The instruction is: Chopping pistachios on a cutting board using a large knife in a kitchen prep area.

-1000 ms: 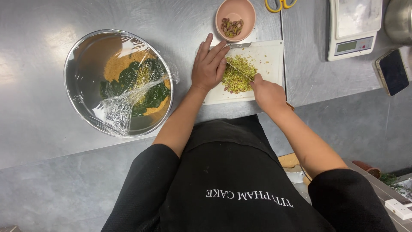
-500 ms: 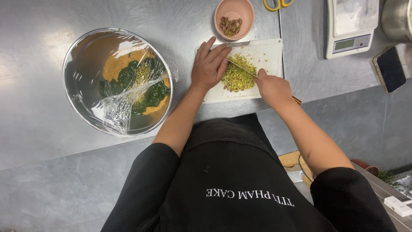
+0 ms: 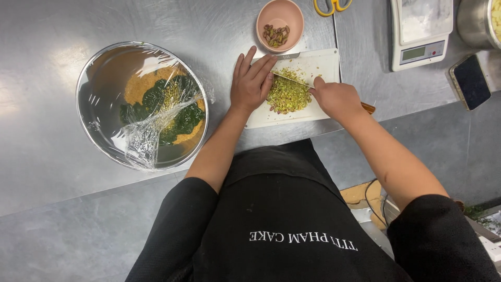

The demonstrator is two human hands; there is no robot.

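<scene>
Head view, chopping entry: knife point(image 3: 292, 79) gripped in closed right hand point(image 3: 338, 98), blade swung flatter across pistachio heap point(image 3: 288, 95) than 1 second before; left hand point(image 3: 251, 82) laid flat and open, holding nothing; heap kept central on white board point(image 3: 321, 65).

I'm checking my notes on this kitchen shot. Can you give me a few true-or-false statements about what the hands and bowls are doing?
1. The right hand holds a knife over the chopped nuts. True.
2. The left hand rests inside the pink bowl. False: it lies flat on the white cutting board.
3. The metal bowl is covered with plastic wrap. True.
4. The pink bowl is empty. False: it holds whole nuts.
</scene>
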